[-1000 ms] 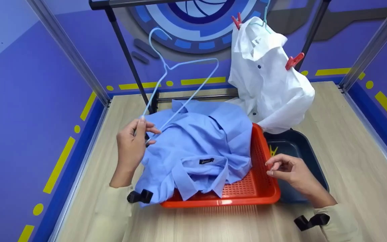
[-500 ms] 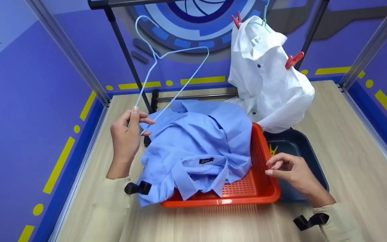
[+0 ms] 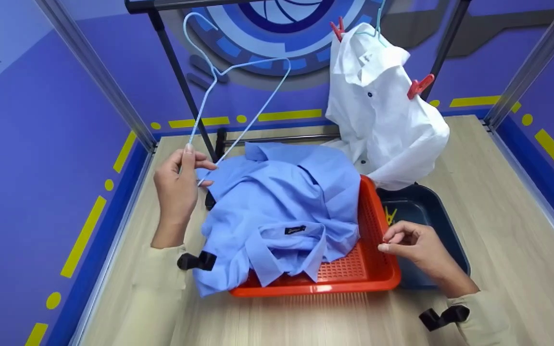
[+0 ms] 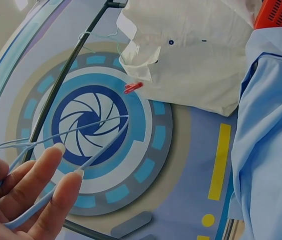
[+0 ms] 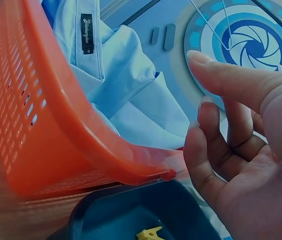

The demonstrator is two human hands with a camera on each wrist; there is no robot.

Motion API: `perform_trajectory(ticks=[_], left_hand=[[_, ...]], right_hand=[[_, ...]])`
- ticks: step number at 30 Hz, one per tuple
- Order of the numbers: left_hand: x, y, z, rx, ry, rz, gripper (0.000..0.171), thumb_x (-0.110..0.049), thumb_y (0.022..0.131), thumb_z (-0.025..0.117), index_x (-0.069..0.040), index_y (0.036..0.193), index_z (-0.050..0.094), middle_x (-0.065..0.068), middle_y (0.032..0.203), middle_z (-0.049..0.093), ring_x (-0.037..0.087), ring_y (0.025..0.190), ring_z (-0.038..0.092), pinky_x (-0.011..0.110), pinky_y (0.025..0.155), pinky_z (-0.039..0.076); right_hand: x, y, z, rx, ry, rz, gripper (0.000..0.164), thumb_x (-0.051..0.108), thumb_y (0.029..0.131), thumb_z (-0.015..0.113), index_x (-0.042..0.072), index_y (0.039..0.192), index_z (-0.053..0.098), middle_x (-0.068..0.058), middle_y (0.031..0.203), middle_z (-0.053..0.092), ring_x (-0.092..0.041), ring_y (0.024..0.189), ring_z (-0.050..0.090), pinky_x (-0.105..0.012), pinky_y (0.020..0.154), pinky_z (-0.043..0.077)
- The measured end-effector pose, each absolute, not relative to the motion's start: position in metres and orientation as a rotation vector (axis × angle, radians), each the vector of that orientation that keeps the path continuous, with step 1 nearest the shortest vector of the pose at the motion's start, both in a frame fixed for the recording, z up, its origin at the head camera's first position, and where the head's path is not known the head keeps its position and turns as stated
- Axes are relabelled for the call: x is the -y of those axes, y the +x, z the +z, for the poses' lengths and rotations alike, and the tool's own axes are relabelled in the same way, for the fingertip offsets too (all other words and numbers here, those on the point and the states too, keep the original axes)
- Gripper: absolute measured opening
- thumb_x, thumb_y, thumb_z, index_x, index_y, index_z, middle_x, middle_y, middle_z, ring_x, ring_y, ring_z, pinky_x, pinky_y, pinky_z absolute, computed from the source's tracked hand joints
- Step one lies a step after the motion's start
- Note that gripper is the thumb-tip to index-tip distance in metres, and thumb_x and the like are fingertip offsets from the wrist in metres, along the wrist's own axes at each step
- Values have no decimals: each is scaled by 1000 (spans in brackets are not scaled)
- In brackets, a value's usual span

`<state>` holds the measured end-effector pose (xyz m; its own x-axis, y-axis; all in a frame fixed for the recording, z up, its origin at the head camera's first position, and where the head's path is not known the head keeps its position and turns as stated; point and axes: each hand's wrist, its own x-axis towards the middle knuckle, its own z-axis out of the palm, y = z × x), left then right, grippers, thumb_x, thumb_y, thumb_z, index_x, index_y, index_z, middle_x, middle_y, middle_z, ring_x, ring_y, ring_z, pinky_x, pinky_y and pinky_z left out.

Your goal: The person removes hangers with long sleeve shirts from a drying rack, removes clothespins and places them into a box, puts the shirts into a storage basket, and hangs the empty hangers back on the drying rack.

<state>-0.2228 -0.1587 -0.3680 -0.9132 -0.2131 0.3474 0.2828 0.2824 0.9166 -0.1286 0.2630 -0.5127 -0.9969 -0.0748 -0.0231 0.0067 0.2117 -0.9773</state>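
Note:
My left hand (image 3: 176, 185) grips one end of a light blue wire hanger (image 3: 214, 72), holding it up at the left of the basket with its hook toward the top. In the left wrist view the hanger's wire (image 4: 41, 202) runs through the curled fingers. A blue collared shirt (image 3: 282, 192) lies heaped in a red plastic basket (image 3: 392, 269), its collar and black label toward me. Beside the basket's right rim hovers my right hand (image 3: 416, 250), fingers loosely curled. Nothing shows between its fingers in the right wrist view.
A white shirt (image 3: 383, 115) hangs on a hanger at the back right, with red clothespins (image 3: 420, 86) on its shoulders. The black rack's top bar (image 3: 190, 4) crosses above. A dark tray (image 3: 431, 206) with a yellow clothespin (image 3: 390, 216) stands right of the basket.
The left hand has moved up and to the left, carrying the hanger with it. My right hand has barely moved, and the shirt in the basket lies as before.

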Motion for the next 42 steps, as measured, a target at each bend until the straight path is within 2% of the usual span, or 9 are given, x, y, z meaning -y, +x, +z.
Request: perform_trajectory(ticks=[5, 9, 13, 19, 25, 33, 42], left_hand=[[158, -227, -366, 2142, -55, -1663, 43, -35, 102, 45, 2, 94, 64, 14, 82, 70, 17, 71, 67, 29, 58, 57], [157, -230, -363, 2132, -33, -1676, 40, -35, 102, 45, 0, 95, 64, 11, 82, 71, 20, 77, 68, 29, 58, 57], [156, -233, -360, 2108, -33, -1704, 35, -31, 102, 46, -2, 97, 64, 8, 84, 70, 20, 79, 68, 30, 60, 58], [155, -239, -356, 2071, -53, -1758, 32, -26, 104, 42, 0, 103, 62, 8, 88, 69, 18, 87, 67, 30, 63, 58], [154, -243, -354, 2026, -108, -1807, 30, -22, 104, 39, -2, 104, 61, 8, 91, 68, 21, 92, 63, 31, 64, 57], [154, -251, -352, 2007, -160, -1800, 30, -22, 104, 39, -3, 105, 61, 8, 91, 67, 22, 92, 62, 30, 62, 55], [157, -264, -346, 2089, -139, -1819, 31, -28, 104, 40, -9, 117, 60, 6, 101, 65, 18, 101, 57, 31, 75, 50]], right_hand=[[-264, -127, -516, -2392, -76, -1915, 27, 6, 76, 80, -5, 92, 61, 6, 73, 62, -6, 65, 60, -23, 60, 53], [-264, -127, -518, -2365, -122, -1936, 18, 10, 89, 69, -6, 94, 61, 1, 72, 61, -11, 64, 57, -27, 58, 52], [-263, -126, -519, -2331, -143, -1956, 21, 14, 97, 58, -7, 97, 61, -2, 74, 60, -16, 68, 57, -29, 62, 52], [-261, -125, -519, -2325, -164, -1915, 22, 16, 98, 56, -5, 100, 63, -1, 77, 58, -15, 74, 58, -27, 69, 52], [-256, -125, -520, -2361, -203, -1824, 22, 19, 99, 55, -2, 100, 64, -3, 77, 59, -16, 73, 58, -27, 68, 53], [-252, -125, -520, -2437, -244, -1738, 21, 22, 99, 54, 4, 97, 66, -5, 77, 60, -22, 72, 58, -27, 63, 51], [-249, -126, -519, -2453, -245, -1724, 22, 22, 99, 54, 3, 98, 66, -8, 79, 60, -20, 73, 59, -27, 66, 52]])
